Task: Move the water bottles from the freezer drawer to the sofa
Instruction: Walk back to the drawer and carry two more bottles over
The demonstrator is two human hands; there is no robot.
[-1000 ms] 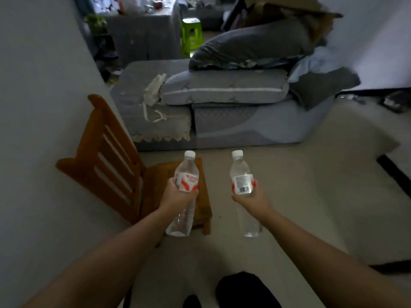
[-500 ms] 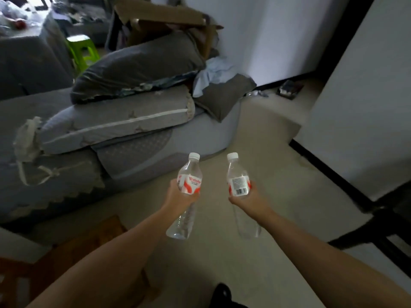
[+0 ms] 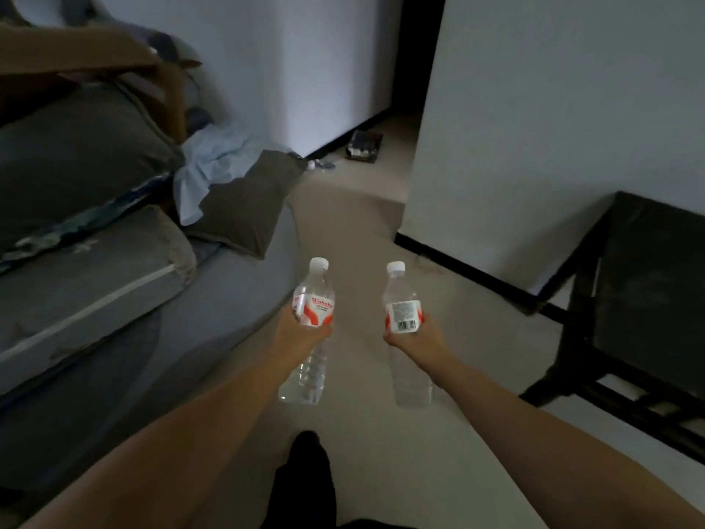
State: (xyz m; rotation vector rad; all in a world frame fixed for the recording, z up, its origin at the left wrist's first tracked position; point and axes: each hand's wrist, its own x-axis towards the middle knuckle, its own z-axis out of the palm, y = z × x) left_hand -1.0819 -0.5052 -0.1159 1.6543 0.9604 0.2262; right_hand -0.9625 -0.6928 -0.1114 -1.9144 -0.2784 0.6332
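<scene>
The left hand [image 3: 301, 332] is wrapped around the middle of a clear water bottle [image 3: 311, 326]. Its fingers curl round the red and white label. The bottle has a white cap and stands almost upright, with its top tipped a little to the right. The right hand [image 3: 414, 339] grips a second water bottle [image 3: 406, 330] the same way, just under its label with the barcode. That bottle stands upright too. The two bottles are near each other but do not touch, and both hang in the air over the pale floor [image 3: 366, 223].

The grey sofa [image 3: 236, 295] is on the left, just beside the left bottle. Big grey cushions [image 3: 87, 269] are piled on it, with a brown pillow [image 3: 248, 200] and a light blue cloth [image 3: 213, 162] further back. A dark table [image 3: 648, 292] stands on the right by the white wall [image 3: 553, 127]. A dark foot [image 3: 305, 475] shows at the bottom, between the two arms.
</scene>
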